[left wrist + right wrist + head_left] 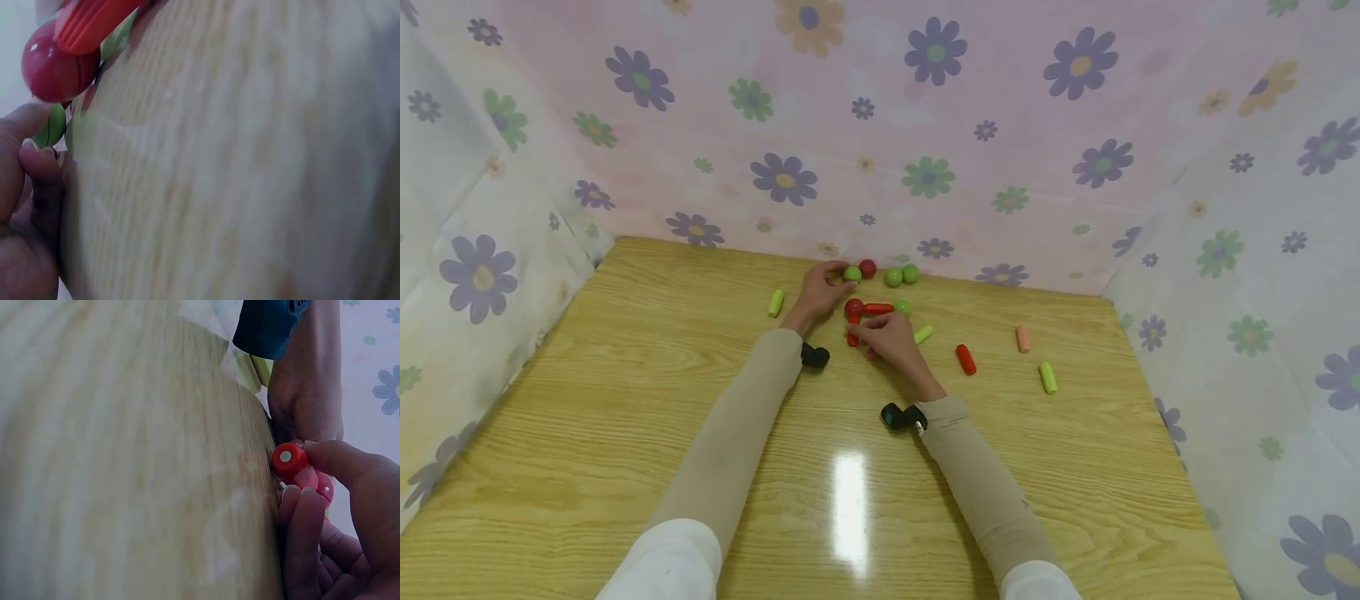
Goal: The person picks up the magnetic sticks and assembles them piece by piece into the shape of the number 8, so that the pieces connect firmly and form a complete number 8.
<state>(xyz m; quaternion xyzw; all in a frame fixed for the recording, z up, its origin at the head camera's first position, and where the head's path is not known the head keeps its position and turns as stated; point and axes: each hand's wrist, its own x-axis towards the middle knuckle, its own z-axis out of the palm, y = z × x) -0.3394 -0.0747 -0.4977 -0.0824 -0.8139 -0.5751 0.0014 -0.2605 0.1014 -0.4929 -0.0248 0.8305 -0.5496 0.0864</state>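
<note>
My left hand [822, 293] pinches a green ball [852, 273] between thumb and finger near the back edge of the table. A red ball [867, 268] sits right beside it. Nearer me, my right hand [891, 340] pinches an upright-looking red rod [853, 330], whose end shows a pale disc in the right wrist view. That rod meets a dark red ball [854, 307]. From this ball a second red rod [877, 308] runs right to another green ball [902, 307], forming a corner. In the left wrist view, the dark red ball [59, 65] stands close to the left fingers.
Two green balls [893, 277] lie together at the back. A yellow-green rod [776, 303] lies left of the hands. To the right are another yellow-green rod [923, 334], a red rod [966, 359], an orange rod [1023, 339] and a further yellow-green rod [1048, 377]. Flowered cloth encloses the table.
</note>
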